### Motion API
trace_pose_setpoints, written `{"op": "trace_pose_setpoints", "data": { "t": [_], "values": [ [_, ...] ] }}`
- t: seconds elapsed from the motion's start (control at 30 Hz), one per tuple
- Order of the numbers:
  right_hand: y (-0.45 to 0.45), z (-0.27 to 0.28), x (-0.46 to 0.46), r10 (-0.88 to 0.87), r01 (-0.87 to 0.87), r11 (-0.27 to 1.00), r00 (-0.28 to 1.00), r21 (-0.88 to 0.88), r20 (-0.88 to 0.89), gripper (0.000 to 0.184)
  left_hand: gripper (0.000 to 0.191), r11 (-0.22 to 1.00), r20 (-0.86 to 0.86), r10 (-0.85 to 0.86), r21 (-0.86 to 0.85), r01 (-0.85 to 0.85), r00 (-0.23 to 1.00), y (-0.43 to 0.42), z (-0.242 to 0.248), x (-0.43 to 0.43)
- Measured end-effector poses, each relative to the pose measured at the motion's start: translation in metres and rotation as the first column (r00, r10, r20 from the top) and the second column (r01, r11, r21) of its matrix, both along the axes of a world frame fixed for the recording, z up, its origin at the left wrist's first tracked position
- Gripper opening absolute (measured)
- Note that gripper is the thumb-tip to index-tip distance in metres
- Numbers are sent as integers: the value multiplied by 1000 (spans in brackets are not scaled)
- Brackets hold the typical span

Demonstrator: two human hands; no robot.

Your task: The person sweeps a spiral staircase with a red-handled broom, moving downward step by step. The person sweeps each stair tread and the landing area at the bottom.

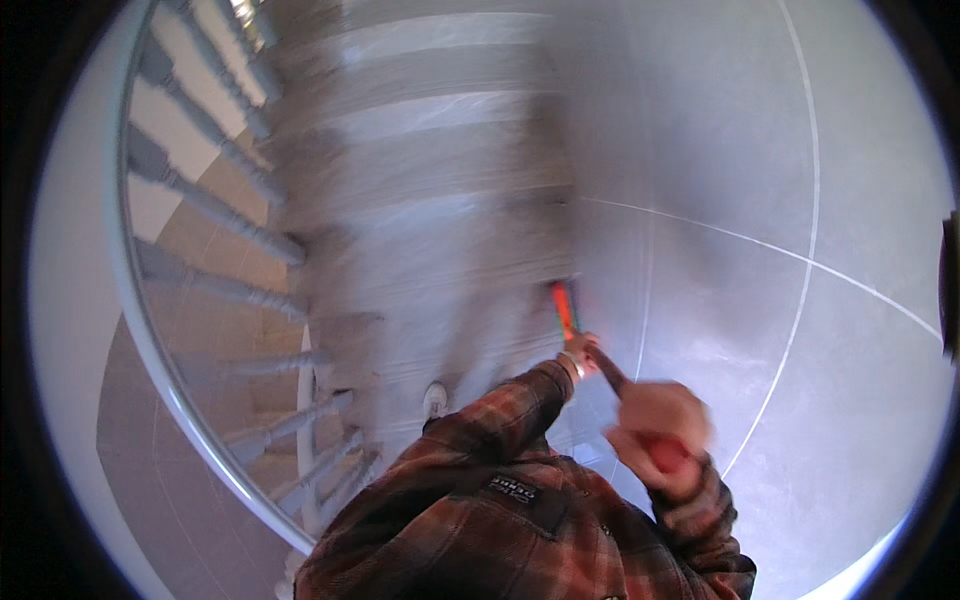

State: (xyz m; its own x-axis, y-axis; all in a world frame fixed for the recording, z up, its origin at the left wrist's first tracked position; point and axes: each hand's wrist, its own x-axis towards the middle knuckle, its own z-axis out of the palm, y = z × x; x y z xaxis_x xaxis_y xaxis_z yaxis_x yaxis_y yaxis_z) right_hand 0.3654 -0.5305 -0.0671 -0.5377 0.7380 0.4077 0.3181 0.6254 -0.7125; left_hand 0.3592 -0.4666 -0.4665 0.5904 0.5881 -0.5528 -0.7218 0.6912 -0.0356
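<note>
Both my hands grip a long-handled tool (610, 370), seen nearly end-on. My left hand (581, 351) wraps around the shaft lower down, with a light band at the wrist. Closer to the camera, my right hand (664, 431) is closed around the upper end and blurred. Below my left hand the tool shows a bright orange section (564, 307), which reaches toward the wall side of a stair tread. Blur and the viewing angle hide what kind of head it has. Grey stone-like stair treads (420, 247) lie before me, smeared by motion.
A metal handrail (122, 277) curves along the left above turned grey balusters (217, 214). Through them a lower floor (161, 420) shows. On the right stands a grey wall (720, 300) with pale joint lines. My light shoe (435, 400) is on the stairs.
</note>
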Motion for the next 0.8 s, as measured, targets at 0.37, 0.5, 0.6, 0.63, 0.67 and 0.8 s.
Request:
{"op": "trace_pose_setpoints", "data": {
  "t": [0.37, 0.5, 0.6, 0.63, 0.67, 0.8],
  "values": [
    [-17, -25, -57, -97, -34, 982, 750, -185, -655, 23, 24, 955, -383, 209, -117, -272, 900, -76, 50, -178],
    [-18, -34, -53, -312, 148, 948, 622, -284, -718, 17, 23, 879, -457, 252, -260, -399, 853, -87, 56, -190],
    [-30, -2, -28, -315, 247, 948, 635, -201, -705, 17, 19, 958, -405, 160, -158, -241, 900, -89, 94, -165],
    [-36, 15, -26, -254, 194, 967, 633, -167, -731, 18, 15, 966, -257, 163, -157, -207, 953, -90, 96, -156],
    [-36, 26, -27, -51, 13, 998, 703, -59, -709, 25, 15, 969, -279, 198, -88, -230, 940, -92, 104, -151],
    [-40, 5, -62, -72, 102, 995, 795, 16, -602, 17, 24, 908, -223, 227, -303, -289, 948, -80, 76, -156]
  ]
}}
